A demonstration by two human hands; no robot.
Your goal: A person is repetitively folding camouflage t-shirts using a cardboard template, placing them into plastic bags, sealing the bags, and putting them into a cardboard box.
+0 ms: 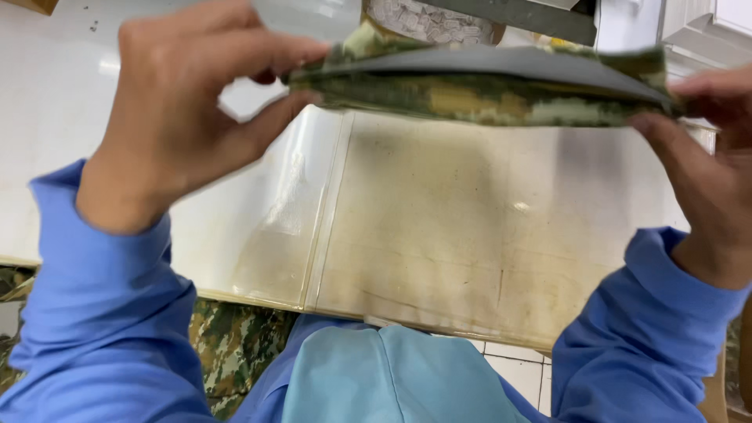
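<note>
A flat piece of camouflage fabric (478,92) with a grey inner face is held up edge-on, close to the camera. My left hand (184,110) pinches its left end between thumb and fingers. At the right edge of the view, my right hand (709,164) grips the fabric's right end. Both arms wear blue sleeves. The fabric hangs above a worn white table (470,227), apart from it.
The table top is stained and has a seam running down its middle. More camouflage cloth (235,345) lies below the table's near edge at lower left. A grey machine part (509,16) stands behind the fabric. White floor tiles (517,376) show below.
</note>
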